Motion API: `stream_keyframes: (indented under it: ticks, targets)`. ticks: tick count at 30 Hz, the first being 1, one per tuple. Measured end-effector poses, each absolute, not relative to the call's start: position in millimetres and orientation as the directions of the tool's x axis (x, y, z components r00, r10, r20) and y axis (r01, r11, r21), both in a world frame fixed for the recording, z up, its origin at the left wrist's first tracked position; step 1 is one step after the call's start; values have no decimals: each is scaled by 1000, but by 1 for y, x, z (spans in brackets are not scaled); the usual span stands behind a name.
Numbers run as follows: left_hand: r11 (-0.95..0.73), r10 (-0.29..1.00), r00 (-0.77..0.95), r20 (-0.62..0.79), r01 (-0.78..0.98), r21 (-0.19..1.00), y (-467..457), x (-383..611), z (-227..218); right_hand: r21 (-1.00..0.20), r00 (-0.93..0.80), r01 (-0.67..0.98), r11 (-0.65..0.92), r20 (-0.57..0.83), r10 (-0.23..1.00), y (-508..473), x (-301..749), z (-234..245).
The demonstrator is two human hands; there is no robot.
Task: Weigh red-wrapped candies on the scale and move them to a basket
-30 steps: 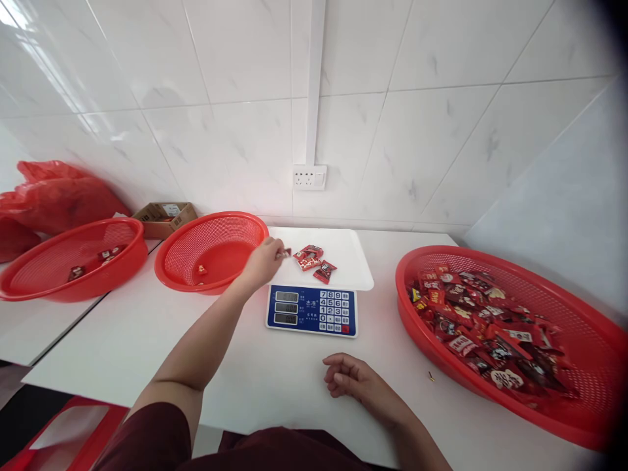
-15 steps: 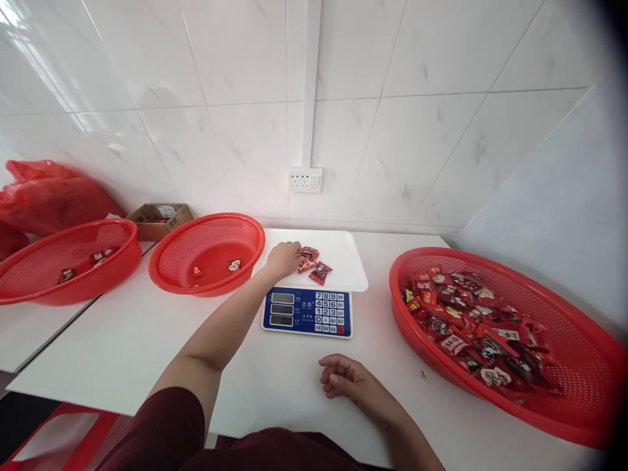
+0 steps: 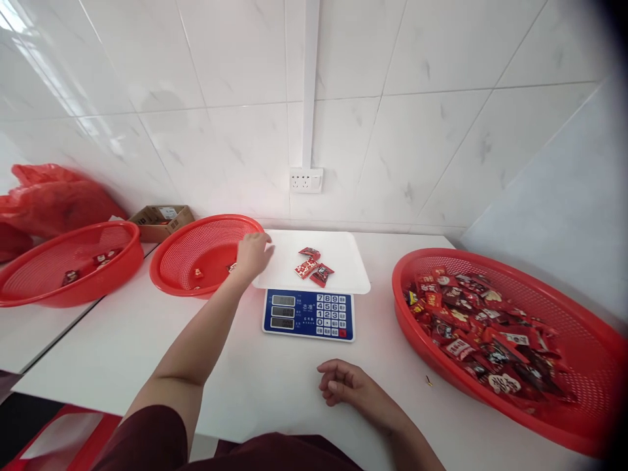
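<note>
Two hands: left [image 3: 252, 252] seemingly closed over basket [image 3: 196, 239], right [image 3: 349, 386] rests half-curled.

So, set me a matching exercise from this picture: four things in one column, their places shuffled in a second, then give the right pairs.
Things:
1. left hand
2. right hand
3. three red wrapped sweets
4. brown cardboard box

Places:
A. on the white plastic scale tray
B. resting on the white tabletop
C. at the rim of the round red mesh basket beside that tray
D. against the white tiled wall

Pairs: 1-C, 2-B, 3-A, 4-D
</note>
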State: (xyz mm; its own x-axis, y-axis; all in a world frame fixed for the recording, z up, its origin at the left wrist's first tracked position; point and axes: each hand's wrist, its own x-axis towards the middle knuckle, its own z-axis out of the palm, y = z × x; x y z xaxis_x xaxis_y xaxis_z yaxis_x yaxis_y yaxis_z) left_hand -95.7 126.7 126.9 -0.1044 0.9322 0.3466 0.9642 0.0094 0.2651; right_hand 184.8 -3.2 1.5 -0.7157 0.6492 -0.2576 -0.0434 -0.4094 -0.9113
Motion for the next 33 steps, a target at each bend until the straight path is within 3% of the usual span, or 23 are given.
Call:
stream_keyframes:
  ticks: [4,8,16,20,22,24,26,28,30,33]
  targets:
    - [-185,966,120,229,938,291,127,-60,113,-909,-704,-45,-415,-266,658,-4,185,2]
    - [-216,971,172,165,928,303,128,-32,107,-905,-688,-68,-420,-263,676,-4,186,0]
    - [-101,973,21,232,935,340,119,-54,117,-910,-700,-58,-410,-256,667,-3,186,-5]
    - [177,862,-245,445,966,188,115,-97,134,-916,-708,-50,-398,-249,661,-2,186,-3]
    - [216,816,-244,524,969,116,117,-108,138,-916,-715,-40,-399,-253,652,-1,186,-3]
    - [54,869,-106,484,991,120,123,-105,136,-914,-717,-28,-405,-264,645,-1,185,-3]
    - [-209,913,138,383,966,150,132,-88,129,-911,-713,-26,-411,-271,647,-1,185,-4]
    - [-406,890,352,288,901,152,145,-65,119,-911,-702,-31,-412,-274,658,-1,185,-7]
    - [-474,869,437,233,869,139,157,-44,111,-913,-689,-37,-407,-272,672,-1,186,-10]
    - [-456,881,426,204,881,130,170,-28,105,-917,-673,-46,-397,-265,690,-2,187,-14]
